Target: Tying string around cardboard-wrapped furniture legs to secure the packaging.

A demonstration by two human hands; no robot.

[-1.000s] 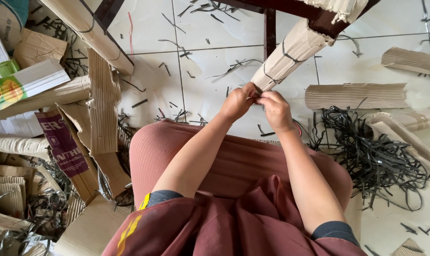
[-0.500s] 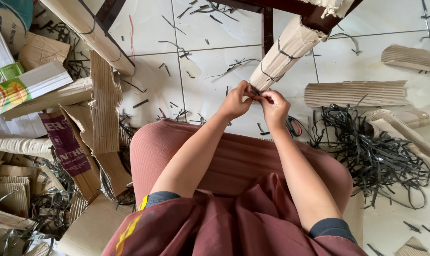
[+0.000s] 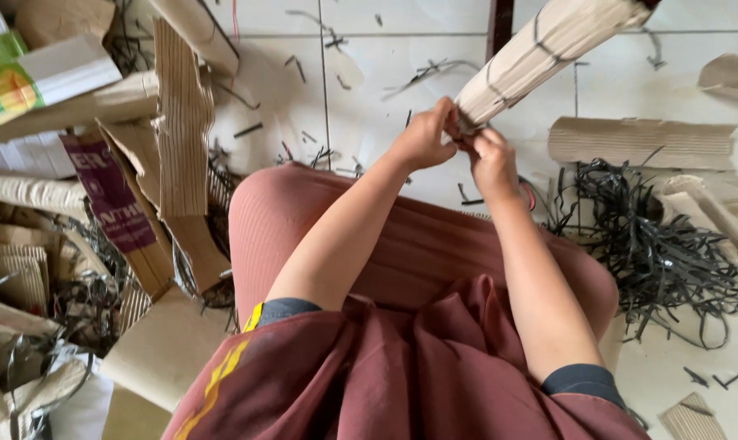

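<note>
The cardboard-wrapped leg point(image 3: 540, 53), a slanted length bound in corrugated card and crossed by thin dark bands, runs from the upper right of the view down to its lower end just above the person's knee, and both hands meet at that lower end. The left hand point(image 3: 423, 138) is at the left side of the tip, knuckles up, its fingers point(image 3: 444, 122) curled and pinched together against the edge of the card; the right hand point(image 3: 493, 159) sits just beside it on the right and a little lower, fingers point(image 3: 472, 140) bunched at the same spot. The two sets of fingertips touch or nearly touch each other at the tip of the wrap; whether they grip a dark strap there or only the card is too small to tell. Both forearms rise from the lap side by side, elbows bent and wrists angled inward so the hands converge. The person sits with a knee in ribbed pink cloth point(image 3: 304, 220) raised below the hands. On the tiled floor point(image 3: 369, 73) to the right lies a tangle of dark plastic straps point(image 3: 654, 253), with a flat piece of corrugated card point(image 3: 642, 143) above it; folded cardboard boxes point(image 3: 100, 187) are heaped to the left.
</note>
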